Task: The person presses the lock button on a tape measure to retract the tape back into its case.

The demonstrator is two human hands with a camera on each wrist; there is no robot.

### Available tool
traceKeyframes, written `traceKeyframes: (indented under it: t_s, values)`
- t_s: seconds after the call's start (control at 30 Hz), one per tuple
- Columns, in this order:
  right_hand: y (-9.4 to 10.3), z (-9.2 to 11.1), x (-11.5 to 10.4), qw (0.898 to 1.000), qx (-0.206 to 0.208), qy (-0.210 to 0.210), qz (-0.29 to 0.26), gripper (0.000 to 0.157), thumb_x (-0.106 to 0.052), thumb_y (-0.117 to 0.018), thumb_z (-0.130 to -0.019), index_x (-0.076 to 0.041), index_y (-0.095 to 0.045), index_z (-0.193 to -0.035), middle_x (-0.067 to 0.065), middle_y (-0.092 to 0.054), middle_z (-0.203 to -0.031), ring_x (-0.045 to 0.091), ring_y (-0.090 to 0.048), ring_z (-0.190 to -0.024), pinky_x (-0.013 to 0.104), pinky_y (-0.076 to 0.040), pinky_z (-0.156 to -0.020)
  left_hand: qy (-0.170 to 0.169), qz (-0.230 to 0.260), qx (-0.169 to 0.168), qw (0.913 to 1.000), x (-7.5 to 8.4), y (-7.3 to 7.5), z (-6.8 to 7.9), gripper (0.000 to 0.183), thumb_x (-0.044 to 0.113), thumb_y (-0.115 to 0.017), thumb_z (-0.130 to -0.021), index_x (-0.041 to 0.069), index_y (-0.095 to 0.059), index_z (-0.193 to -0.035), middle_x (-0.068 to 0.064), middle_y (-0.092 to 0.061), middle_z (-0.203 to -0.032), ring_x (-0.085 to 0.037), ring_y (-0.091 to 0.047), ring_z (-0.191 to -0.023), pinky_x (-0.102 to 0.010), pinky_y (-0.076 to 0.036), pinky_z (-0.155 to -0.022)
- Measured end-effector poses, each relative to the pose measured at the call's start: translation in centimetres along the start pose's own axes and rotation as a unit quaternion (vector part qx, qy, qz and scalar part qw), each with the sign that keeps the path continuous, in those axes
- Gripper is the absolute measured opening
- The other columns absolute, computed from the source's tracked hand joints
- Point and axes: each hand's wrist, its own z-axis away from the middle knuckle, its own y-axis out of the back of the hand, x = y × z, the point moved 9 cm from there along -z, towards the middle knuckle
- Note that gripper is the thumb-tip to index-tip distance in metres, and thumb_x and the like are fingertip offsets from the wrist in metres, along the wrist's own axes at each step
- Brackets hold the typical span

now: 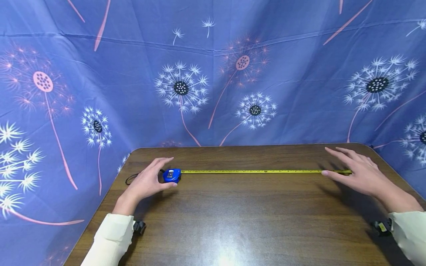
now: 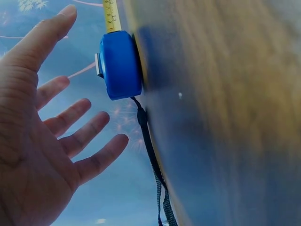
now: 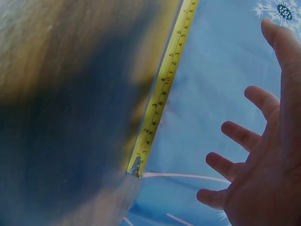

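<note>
A blue tape measure [image 1: 172, 175] rests on the wooden table at the left, its yellow blade [image 1: 239, 171] drawn out in a straight line to the right. In the left wrist view, the blue case [image 2: 121, 66] stands apart from my left hand [image 1: 146, 181], whose fingers are spread with nothing in them. A black wrist strap [image 2: 153, 155] trails from the case. My right hand [image 1: 361, 171] hovers over the blade's far end, fingers and thumb apart. The right wrist view shows the metal end hook [image 3: 135, 167] lying free of that hand.
The brown wooden table [image 1: 233, 214] has rounded back corners. Behind it and along both sides hangs a blue cloth [image 1: 213, 92] printed with dandelions. A dark device [image 1: 139, 227] is at the left wrist and another [image 1: 381, 228] at the right.
</note>
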Motion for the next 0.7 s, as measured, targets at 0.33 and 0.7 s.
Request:
traceKeyframes:
  t_s: [0.33,0.7]
  values:
    - [-0.5,0.7,2.0,1.000,0.001,-0.019,0.014,0.084,-0.046,-0.075,-0.093,-0.019,-0.036,-0.161,0.032,-0.035,-0.153,0.065,-0.031,-0.127,0.077,-0.025,-0.085,0.004,-0.014,-0.011,0.9998,-0.2,-0.3,-0.1,0.089,0.052,-0.086,-0.081,0.024,-0.046,-0.156,-0.008,-0.048,-0.151,-0.036,-0.053,-0.132,-0.065,-0.045,-0.099]
    - [-0.6,1.3,4.0,0.999,-0.006,-0.036,0.037,0.083,-0.047,-0.072,-0.095,-0.013,-0.035,-0.161,0.036,-0.036,-0.149,0.067,-0.036,-0.121,0.077,-0.032,-0.080,0.008,-0.021,-0.019,0.9996,-0.3,-0.4,-0.3,0.088,0.053,-0.086,-0.080,0.020,-0.050,-0.153,-0.010,-0.052,-0.148,-0.037,-0.057,-0.128,-0.063,-0.047,-0.098]
